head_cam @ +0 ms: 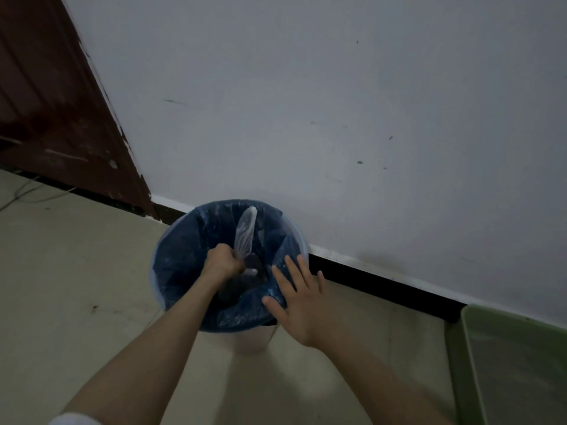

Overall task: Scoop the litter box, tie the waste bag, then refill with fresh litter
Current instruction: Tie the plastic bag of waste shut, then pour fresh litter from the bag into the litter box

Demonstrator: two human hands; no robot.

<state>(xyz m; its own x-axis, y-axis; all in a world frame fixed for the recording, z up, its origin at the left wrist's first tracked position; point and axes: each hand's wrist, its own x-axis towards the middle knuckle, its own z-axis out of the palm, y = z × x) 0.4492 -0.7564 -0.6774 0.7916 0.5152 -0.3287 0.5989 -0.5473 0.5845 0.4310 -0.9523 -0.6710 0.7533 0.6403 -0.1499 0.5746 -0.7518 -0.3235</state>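
Waste bag (245, 233), a pale translucent twist, stands with its long axis upright above the left hand (221, 262), whose fingers are curled tightly round its lower end at frame centre. Right hand (299, 300), fingers spread and straight, presses the blue liner (181, 259) at the bin's (302, 240) near-right rim, beside the bag. Beyond, the bin stands against the wall (306, 102).

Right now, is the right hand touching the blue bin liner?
Touching. The head view shows the right hand open, its straight fingers lying flat on the blue bin liner at the near rim, no gap visible.
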